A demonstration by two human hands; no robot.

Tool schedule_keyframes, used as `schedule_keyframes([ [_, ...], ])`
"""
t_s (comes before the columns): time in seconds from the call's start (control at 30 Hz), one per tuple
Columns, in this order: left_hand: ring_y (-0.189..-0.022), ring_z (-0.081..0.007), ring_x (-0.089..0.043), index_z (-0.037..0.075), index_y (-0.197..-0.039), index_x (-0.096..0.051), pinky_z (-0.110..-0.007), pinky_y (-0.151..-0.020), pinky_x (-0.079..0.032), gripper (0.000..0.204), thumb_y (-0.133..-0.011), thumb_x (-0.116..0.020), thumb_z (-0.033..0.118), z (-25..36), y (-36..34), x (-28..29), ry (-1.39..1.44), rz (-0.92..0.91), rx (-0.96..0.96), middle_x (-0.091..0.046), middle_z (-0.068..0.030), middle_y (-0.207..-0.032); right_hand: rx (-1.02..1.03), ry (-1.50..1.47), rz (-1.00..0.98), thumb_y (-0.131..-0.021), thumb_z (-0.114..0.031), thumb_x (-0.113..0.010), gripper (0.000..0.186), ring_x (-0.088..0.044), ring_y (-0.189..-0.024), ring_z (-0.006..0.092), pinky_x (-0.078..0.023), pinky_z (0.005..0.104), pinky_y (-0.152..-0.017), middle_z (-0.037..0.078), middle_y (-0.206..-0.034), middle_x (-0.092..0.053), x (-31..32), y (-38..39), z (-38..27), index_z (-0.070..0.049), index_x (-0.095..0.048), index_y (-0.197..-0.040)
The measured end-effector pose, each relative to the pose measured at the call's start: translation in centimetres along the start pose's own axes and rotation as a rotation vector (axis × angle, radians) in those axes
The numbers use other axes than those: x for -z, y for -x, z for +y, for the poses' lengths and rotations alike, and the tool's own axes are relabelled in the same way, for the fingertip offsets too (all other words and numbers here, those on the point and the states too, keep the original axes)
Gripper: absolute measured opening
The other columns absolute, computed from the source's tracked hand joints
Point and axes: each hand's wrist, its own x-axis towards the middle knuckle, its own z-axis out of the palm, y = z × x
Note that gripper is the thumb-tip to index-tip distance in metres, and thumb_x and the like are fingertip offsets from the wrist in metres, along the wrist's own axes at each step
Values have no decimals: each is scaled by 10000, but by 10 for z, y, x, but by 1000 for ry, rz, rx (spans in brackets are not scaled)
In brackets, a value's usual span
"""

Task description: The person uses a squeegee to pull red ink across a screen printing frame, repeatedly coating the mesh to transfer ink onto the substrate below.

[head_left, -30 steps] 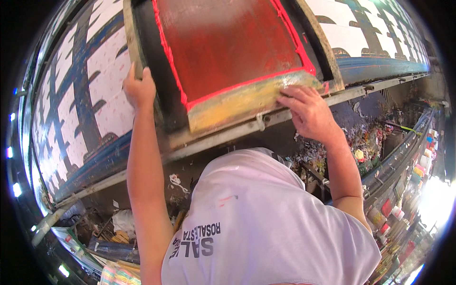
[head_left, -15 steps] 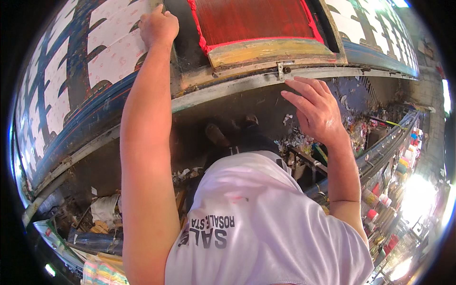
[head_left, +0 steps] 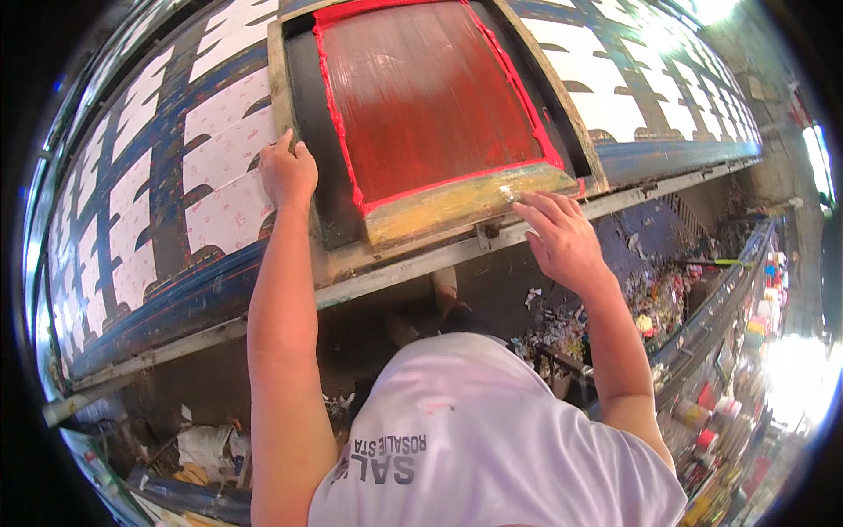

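Note:
A wooden screen printing frame (head_left: 575, 123) lies on the long table in front of me. Its mesh (head_left: 430, 101) is coated in red ink, with thick bright red ridges along the borders. My left hand (head_left: 288, 174) grips the frame's left rail, thumb and forefinger at the wood. At the frame's near end is a yellow-stained board (head_left: 439, 211). My right hand (head_left: 562, 239) is at this board's right part, fingers stretched out and slightly bent, the fingertips at its near edge. Whether they press on it I cannot tell.
White printed fabric pieces (head_left: 230, 145) with dark curved gaps cover the table left of the frame, and more white pieces (head_left: 588, 88) lie to its right. A metal rail (head_left: 369, 285) runs along the near edge. Scraps (head_left: 615, 338) litter the floor; containers (head_left: 707, 439) stand at right.
More of the screen frame has come into view, and it sits lower and turned in the picture. My right hand has come from the air near the rail to the yellow-stained board.

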Motion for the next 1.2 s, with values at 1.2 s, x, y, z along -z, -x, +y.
schedule_keyframes([
  [1.2,-1464,-455,-607,-67,-1593,-643,-547,-1258,-487,710,-1109,-736,445,0,1,-1,140,19,79,-676,-262,-1537,97,24,-100,-839,-45,-788,588,-781,-1201,312,-601,462,-1064,64,-1308,-812,-68,-104,3,-173,-809,-1412],
])
